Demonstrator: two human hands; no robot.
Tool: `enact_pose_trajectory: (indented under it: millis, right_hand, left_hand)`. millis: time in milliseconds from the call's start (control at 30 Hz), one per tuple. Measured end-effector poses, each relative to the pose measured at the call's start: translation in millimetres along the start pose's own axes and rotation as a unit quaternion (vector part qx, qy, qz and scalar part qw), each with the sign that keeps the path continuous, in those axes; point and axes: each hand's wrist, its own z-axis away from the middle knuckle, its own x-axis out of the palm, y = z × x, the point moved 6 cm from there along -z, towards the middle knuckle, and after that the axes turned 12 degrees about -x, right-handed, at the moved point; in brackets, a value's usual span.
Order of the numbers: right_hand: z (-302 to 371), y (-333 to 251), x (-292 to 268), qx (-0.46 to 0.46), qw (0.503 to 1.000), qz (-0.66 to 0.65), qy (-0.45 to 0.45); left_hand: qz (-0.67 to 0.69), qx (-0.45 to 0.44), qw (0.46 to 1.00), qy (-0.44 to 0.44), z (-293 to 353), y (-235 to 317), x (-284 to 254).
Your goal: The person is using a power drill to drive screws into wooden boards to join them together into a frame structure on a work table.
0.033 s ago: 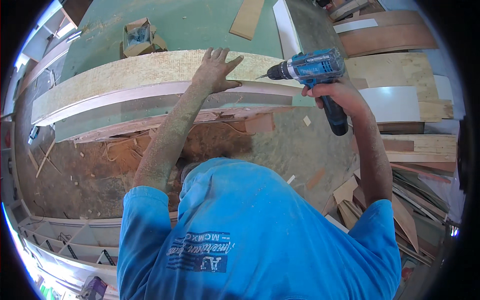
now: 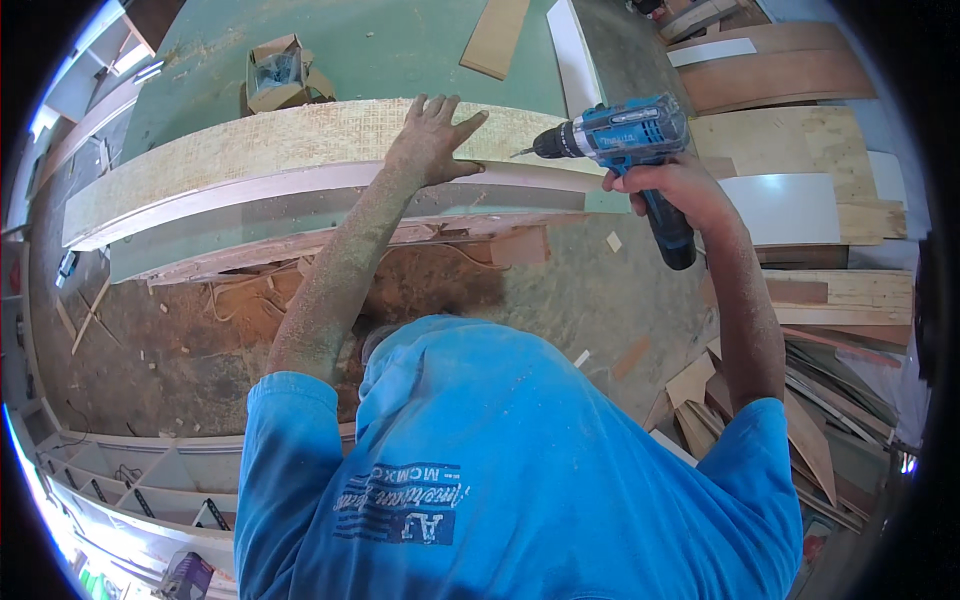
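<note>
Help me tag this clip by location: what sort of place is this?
Most likely a woodworking shop: there is a blue power drill, a long, narrow board on a green surface, and many wood panels at the right.

Free tabletop between 1 carton and brown strip, drill obstructing board at right

A woodworking workshop: sawdust speckles the green table, boards lie beyond its right edge, offcuts litter the floor, and a cordless drill is held by the table's near right corner.
</note>
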Motion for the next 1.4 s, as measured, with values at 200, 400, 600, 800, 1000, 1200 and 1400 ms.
enact_pose_trajectory:
  millis: [200,400,600,800,1000,1200,1400]
  right_hand:
    - [-8.8,-13.7,11.1,-0.016,1.000,0.025,-0.010]
    - [-14.4,-18.7,18.2,-0.025,0.999,0.025,-0.021]
    - [-16.0,-19.6,19.3,-0.018,0.999,0.032,-0.019]
    - [-19.8,-19.1,20.8,-0.032,0.999,0.010,-0.028]
    - [-21.0,-21.4,21.0,-0.026,1.000,0.009,-0.013]
    - [-33.3,-18.6,14.7,-0.011,0.999,0.019,-0.035]
    - [-40.8,-38.5,17.7,-0.008,0.996,0.075,-0.053]
  left_hand:
    - [-0.006,-0.001,1.000,0.011,0.7,-1.3,-0.1]
    - [-0.005,-0.007,1.000,0.005,1.1,-1.7,-0.4]
    - [-0.007,-0.007,1.000,-0.002,1.0,-1.9,0.5]
    - [-0.001,-0.007,1.000,-0.004,1.4,-0.8,-0.7]
    - [0.002,-0.010,1.000,-0.010,1.3,-1.9,-1.3]
    - [0.059,0.006,0.998,0.012,3.9,3.2,-5.3]
    - [0.291,0.011,0.955,0.063,7.6,21.5,5.5]
